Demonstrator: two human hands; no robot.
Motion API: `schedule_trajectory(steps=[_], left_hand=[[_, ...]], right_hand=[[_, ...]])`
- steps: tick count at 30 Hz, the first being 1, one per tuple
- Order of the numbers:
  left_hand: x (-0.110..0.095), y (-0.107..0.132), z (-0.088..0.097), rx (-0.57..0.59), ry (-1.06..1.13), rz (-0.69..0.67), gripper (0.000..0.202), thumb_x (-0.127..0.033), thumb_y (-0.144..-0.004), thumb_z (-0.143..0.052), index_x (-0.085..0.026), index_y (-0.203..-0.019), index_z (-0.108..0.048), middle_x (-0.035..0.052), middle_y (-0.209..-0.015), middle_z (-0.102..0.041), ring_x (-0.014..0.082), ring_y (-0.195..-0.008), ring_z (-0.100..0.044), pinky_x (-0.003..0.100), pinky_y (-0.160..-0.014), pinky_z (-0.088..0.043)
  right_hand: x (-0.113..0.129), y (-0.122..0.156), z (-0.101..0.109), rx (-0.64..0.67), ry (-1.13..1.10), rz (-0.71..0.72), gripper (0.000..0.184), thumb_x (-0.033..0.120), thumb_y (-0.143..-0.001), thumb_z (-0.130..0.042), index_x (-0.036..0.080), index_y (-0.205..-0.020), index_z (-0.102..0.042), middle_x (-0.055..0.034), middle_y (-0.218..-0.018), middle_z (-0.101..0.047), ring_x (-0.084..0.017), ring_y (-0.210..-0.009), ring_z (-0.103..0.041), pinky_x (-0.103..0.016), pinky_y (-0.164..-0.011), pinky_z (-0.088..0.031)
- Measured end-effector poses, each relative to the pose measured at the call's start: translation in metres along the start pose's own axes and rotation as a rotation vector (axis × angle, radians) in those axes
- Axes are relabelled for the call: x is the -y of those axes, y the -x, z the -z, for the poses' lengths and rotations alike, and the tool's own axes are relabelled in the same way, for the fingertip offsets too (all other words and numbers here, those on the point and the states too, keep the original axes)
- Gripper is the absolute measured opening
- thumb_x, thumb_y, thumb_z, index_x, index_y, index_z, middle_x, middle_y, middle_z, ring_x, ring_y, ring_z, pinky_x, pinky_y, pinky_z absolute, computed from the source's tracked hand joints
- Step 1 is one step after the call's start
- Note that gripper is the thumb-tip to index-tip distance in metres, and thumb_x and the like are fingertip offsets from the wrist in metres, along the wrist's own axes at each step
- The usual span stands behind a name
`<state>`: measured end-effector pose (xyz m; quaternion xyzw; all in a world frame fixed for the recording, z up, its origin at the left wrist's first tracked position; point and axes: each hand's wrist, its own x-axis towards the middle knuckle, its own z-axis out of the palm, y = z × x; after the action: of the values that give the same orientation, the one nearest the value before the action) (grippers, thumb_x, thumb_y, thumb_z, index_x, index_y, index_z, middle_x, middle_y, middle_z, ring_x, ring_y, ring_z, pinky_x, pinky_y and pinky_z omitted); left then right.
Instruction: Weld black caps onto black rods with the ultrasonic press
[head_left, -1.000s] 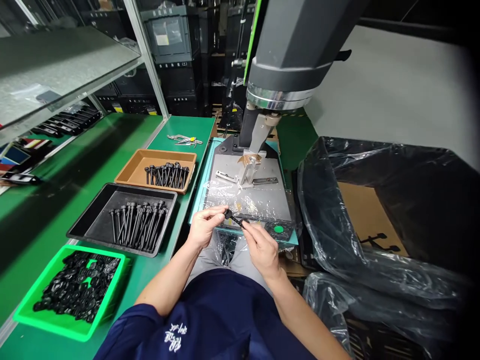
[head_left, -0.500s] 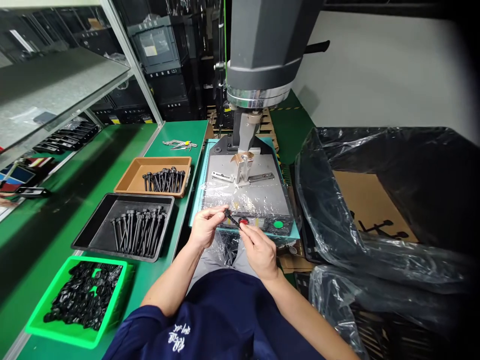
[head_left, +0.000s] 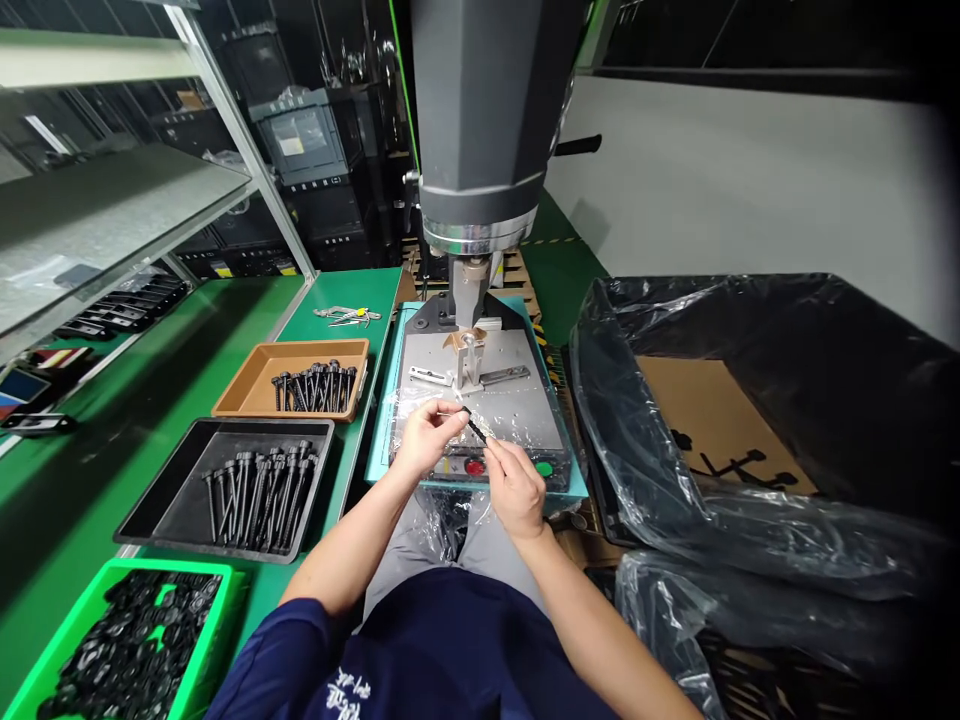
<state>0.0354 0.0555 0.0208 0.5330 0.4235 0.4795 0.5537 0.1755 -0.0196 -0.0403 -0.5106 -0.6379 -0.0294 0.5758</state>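
A black, ridged bolt [head_left: 476,428] is held between my two hands, slanting down to the right above the front of the press base. My left hand [head_left: 427,438] pinches its upper end between thumb and fingertips, which partly hide that end. At the lower end my right hand [head_left: 516,488] closes its thumb and fingers on the bolt. Just beyond them, a metal fixture [head_left: 470,362] stands on the press plate [head_left: 517,425] under the grey press head [head_left: 480,150]. A red button [head_left: 475,467] and a green button [head_left: 544,469] sit on the base's front edge.
On the left bench, a brown tray [head_left: 244,385] and a black tray [head_left: 161,490] hold several black bolts. A green bin [head_left: 225,610] holds small black round parts. Pliers [head_left: 346,315] lie behind. To the right, a plastic-lined box [head_left: 637,450] holds cardboard [head_left: 697,400] and black bolts.
The camera view has shifted, with the bench and trays appearing lower and farther left. Both hands keep hold of the bolt, now nearer the fixture in view.
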Motion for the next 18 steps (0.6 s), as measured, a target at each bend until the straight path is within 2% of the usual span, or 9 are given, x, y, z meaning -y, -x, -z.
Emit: schedule_trajectory(steps=[3, 7, 11, 14, 18], left_hand=[[0.002, -0.030, -0.013, -0.020, 0.074, -0.007, 0.033, -0.041, -0.065, -0.083, -0.015, -0.078, -0.068, 0.0008, -0.072, -0.064, 0.0109, -0.064, -0.056, 0.026, -0.064, -0.046], [-0.001, -0.076, -0.020, -0.065, 0.016, -0.112, 0.030, -0.035, -0.064, -0.083, -0.015, -0.082, -0.069, 0.0025, -0.077, -0.068, 0.0131, -0.069, -0.060, 0.028, -0.071, -0.048], [-0.002, -0.119, -0.019, -0.141, -0.231, -0.235, 0.023, -0.027, -0.069, -0.078, -0.016, -0.089, -0.073, 0.0063, -0.088, -0.073, 0.0181, -0.084, -0.066, 0.034, -0.085, -0.049], [0.004, -0.140, -0.018, -0.162, -0.379, -0.292, 0.018, -0.026, -0.072, -0.076, -0.018, -0.089, -0.074, 0.0082, -0.099, -0.075, 0.0220, -0.099, -0.066, 0.036, -0.095, -0.046], [0.010, -0.158, -0.015, -0.141, -0.436, -0.325, 0.016, -0.028, -0.074, -0.074, -0.018, -0.087, -0.075, 0.0077, -0.095, -0.075, 0.0217, -0.095, -0.066, 0.034, -0.089, -0.049]], right_hand=[[-0.012, -0.011, -0.010, -0.008, 0.023, -0.025, 0.027, 0.018, -0.098, -0.053, 0.017, -0.121, -0.067, -0.0118, -0.106, -0.068, -0.023, -0.099, -0.067, -0.037, -0.090, -0.057], [-0.029, -0.016, -0.010, 0.040, 0.013, -0.178, 0.042, 0.031, -0.096, -0.057, 0.017, -0.136, -0.055, -0.0162, -0.125, -0.059, -0.029, -0.116, -0.059, -0.046, -0.094, -0.055], [-0.051, -0.001, 0.003, 0.104, -0.025, -0.321, 0.040, 0.035, -0.096, -0.054, 0.017, -0.132, -0.055, -0.0147, -0.115, -0.064, -0.027, -0.104, -0.064, -0.044, -0.086, -0.058], [-0.063, 0.020, 0.010, 0.183, -0.083, -0.428, 0.040, 0.036, -0.095, -0.053, 0.017, -0.131, -0.055, -0.0122, -0.108, -0.068, -0.024, -0.093, -0.068, -0.041, -0.082, -0.059], [-0.069, 0.044, 0.013, 0.245, -0.148, -0.524, 0.041, 0.037, -0.093, -0.051, 0.018, -0.129, -0.057, -0.0095, -0.101, -0.071, -0.022, -0.085, -0.069, -0.038, -0.077, -0.060]])
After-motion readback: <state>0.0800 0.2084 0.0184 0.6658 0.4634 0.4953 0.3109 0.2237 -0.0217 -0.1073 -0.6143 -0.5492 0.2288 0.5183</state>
